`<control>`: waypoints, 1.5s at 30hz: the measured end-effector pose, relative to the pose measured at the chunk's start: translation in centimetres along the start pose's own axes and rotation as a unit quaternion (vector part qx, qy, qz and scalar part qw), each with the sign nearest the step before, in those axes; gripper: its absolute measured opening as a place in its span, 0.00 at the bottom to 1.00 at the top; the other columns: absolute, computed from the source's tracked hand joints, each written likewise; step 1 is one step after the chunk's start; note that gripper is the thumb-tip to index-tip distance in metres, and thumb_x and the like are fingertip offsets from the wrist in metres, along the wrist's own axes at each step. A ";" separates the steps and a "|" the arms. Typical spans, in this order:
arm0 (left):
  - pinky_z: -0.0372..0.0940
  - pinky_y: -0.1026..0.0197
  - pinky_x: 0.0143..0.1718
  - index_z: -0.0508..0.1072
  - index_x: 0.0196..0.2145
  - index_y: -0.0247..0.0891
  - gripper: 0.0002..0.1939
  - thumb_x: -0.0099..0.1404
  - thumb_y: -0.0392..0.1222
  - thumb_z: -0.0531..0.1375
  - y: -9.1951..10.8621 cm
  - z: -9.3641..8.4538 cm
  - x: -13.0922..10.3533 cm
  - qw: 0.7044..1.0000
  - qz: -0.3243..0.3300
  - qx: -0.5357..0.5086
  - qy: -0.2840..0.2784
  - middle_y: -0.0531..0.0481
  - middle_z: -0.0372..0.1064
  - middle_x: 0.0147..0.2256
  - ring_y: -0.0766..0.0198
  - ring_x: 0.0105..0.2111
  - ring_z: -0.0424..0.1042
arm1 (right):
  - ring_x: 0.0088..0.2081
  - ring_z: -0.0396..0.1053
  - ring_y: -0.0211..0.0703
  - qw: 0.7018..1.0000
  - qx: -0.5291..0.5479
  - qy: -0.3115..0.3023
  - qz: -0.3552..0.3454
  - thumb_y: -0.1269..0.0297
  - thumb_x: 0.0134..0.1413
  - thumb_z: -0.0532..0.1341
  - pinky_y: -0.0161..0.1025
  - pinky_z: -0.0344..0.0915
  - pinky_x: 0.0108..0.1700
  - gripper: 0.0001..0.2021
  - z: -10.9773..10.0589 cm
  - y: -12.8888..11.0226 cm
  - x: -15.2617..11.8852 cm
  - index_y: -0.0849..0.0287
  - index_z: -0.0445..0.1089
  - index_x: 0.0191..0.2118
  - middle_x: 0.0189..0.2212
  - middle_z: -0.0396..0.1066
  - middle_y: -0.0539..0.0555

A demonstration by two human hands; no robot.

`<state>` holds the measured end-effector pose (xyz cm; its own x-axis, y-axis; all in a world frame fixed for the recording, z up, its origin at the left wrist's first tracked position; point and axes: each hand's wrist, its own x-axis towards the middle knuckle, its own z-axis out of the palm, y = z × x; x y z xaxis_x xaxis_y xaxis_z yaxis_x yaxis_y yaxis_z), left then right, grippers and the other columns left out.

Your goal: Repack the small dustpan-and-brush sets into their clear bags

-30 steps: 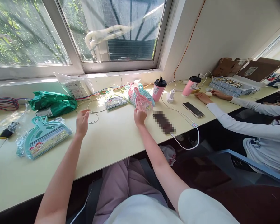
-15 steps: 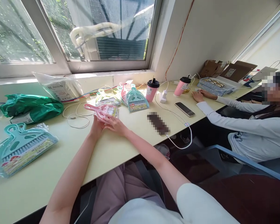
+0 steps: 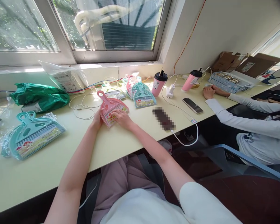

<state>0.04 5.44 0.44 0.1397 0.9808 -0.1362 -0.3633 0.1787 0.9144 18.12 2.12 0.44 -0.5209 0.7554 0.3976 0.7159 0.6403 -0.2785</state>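
Observation:
A pink dustpan and brush set (image 3: pixel 108 105) is tilted up above the table, its handle pointing away from me and its printed label facing me. My left hand (image 3: pixel 98 119) grips its left edge, fingers mostly hidden behind it. Across the label and lower right side lies my right hand (image 3: pixel 123 119), its fingers bent against the set. Just beyond are a turquoise dustpan set (image 3: pixel 143 95), more pink ones (image 3: pixel 128 82) and a pale green one (image 3: pixel 110 91). Several turquoise sets (image 3: pixel 35 133) in clear wrap lie at the left.
A green plastic bag (image 3: pixel 43 96) and a clear packet (image 3: pixel 68 79) sit by the window. Pink cups (image 3: pixel 159 84), a white charger (image 3: pixel 170 91), cables and a phone (image 3: pixel 192 105) are on the right. Beyond, a co-worker's hands (image 3: pixel 211 91) rest near cardboard boxes (image 3: pixel 258 65).
The pink set has turned from lying nearly flat to being tilted up, label toward me. My right hand has moved down from its top onto the label. The view has shifted slightly left.

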 end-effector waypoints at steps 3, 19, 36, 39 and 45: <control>0.73 0.52 0.45 0.74 0.48 0.34 0.20 0.60 0.45 0.58 -0.1 0.3 -0.2 1.000 -0.013 -0.023 0.009 0.42 0.77 0.41 0.51 0.41 0.76 | 0.58 0.65 0.48 1.000 0.017 -0.014 -0.002 0.68 0.66 0.59 0.43 0.61 0.58 0.15 -0.1 -0.4 -0.1 0.56 0.70 0.56 0.56 0.69 0.58; 0.70 0.51 0.50 0.72 0.51 0.32 0.22 0.60 0.42 0.59 0.0 -0.2 -0.2 0.999 -0.008 -0.050 -0.005 0.41 0.77 0.44 0.50 0.44 0.76 | 0.50 0.68 0.49 0.999 0.011 -0.012 0.050 0.72 0.66 0.56 0.42 0.59 0.50 0.10 1.2 0.1 0.1 0.59 0.73 0.48 0.47 0.73 0.59; 0.71 0.52 0.48 0.72 0.50 0.35 0.19 0.62 0.42 0.59 0.5 -0.7 -0.2 0.999 -0.021 -0.049 -0.001 0.43 0.76 0.44 0.52 0.45 0.76 | 0.59 0.64 0.52 0.999 -0.017 0.019 0.040 0.73 0.65 0.57 0.47 0.56 0.55 0.13 0.8 -0.1 0.0 0.57 0.72 0.52 0.56 0.70 0.59; 0.71 0.51 0.49 0.72 0.51 0.36 0.20 0.61 0.44 0.61 0.5 -0.6 -0.2 0.999 -0.015 -0.044 -0.013 0.42 0.76 0.45 0.50 0.46 0.76 | 0.55 0.67 0.51 0.999 -0.004 0.009 0.050 0.72 0.65 0.58 0.49 0.55 0.57 0.08 0.9 0.2 0.2 0.57 0.75 0.41 0.49 0.74 0.57; 0.71 0.52 0.50 0.71 0.51 0.35 0.21 0.60 0.41 0.59 0.4 -0.7 0.1 0.999 -0.012 -0.042 0.019 0.43 0.76 0.43 0.52 0.44 0.75 | 0.52 0.69 0.50 0.998 0.015 -0.009 0.062 0.72 0.65 0.58 0.44 0.59 0.52 0.13 1.2 0.4 0.2 0.59 0.71 0.52 0.49 0.73 0.59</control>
<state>-0.75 5.65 0.47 0.1157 0.9780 -0.1737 -0.4364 0.2071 0.8756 17.76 2.65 -0.62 -0.4371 0.8314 0.3430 0.7613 0.5451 -0.3511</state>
